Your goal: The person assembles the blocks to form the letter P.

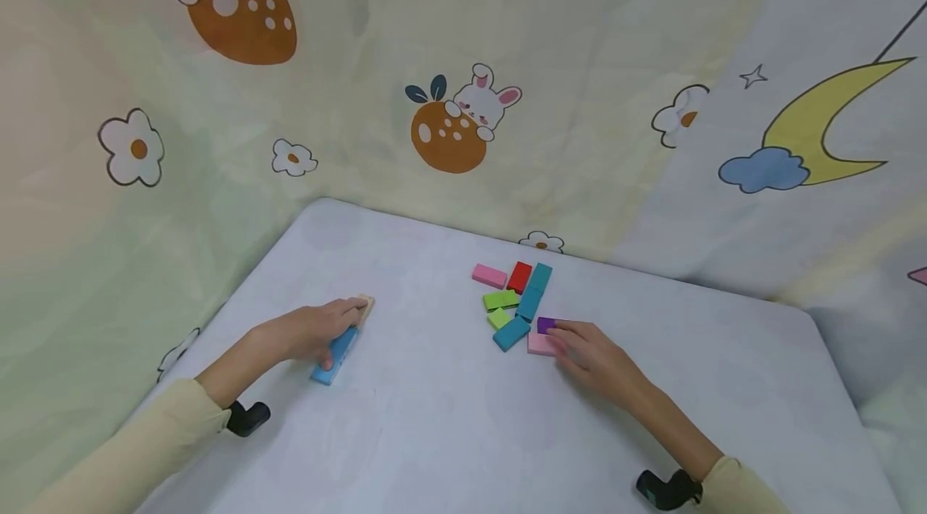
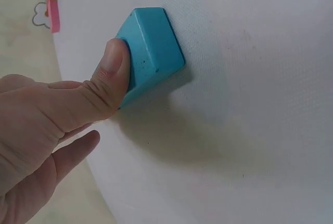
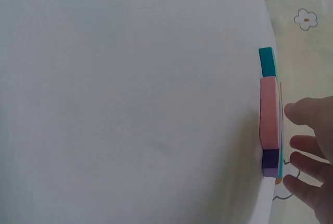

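In the head view, my left hand (image 1: 311, 333) holds a blue block (image 1: 336, 353) that lies end to end with a pale wood-coloured block (image 1: 366, 310). The thumb (image 2: 112, 62) presses the blue block's side, while the fingertips lie over the pale block. Some of the fingers' contact is hidden. My right hand (image 1: 597, 361) is beside a purple block (image 1: 546, 325) and a pink block (image 1: 541, 343), its fingers spread and partly over them. From the right wrist view, the fingers are behind the pink block (image 3: 269, 112) and the purple block (image 3: 270, 161); whether they touch is unclear.
Left of the right hand lie several teal blocks (image 1: 512, 334), two green blocks (image 1: 500, 300), a red block (image 1: 519, 277) and another pink block (image 1: 489, 276). The white tabletop (image 1: 420, 433) meets a patterned cloth (image 1: 362, 120) at its back edge.
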Tool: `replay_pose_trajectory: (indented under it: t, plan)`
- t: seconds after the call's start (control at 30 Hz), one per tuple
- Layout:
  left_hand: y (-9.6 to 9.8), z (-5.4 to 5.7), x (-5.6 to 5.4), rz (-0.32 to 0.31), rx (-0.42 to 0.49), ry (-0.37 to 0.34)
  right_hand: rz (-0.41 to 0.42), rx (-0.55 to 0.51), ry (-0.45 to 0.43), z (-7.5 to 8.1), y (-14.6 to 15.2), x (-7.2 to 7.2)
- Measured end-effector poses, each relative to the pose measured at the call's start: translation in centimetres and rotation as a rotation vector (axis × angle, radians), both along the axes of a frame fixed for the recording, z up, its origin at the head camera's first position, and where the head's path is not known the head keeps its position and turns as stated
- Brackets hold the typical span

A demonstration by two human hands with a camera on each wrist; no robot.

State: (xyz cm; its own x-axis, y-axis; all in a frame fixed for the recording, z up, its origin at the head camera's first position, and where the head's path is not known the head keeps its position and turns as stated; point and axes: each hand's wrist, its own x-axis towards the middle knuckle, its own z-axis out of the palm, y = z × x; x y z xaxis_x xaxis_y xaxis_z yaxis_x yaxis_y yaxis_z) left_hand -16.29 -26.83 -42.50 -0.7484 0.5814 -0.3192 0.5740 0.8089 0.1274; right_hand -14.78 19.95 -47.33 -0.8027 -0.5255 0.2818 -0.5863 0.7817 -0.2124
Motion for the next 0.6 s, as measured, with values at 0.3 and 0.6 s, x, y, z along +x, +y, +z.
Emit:
replay_pose_trajectory:
  t: [0.3, 0.6]
  plan:
    - [-0.2, -0.8, 0.1, -0.034, -0.015, 0.043, -0.035, 0.04, -0.169, -0.6, 0.9, -1.1]
    - [-0.5, -0.9, -0.1, -0.064, -0.024, 0.11, -0.071, 0.097, -0.233, 0.2, 0.6, -2.2]
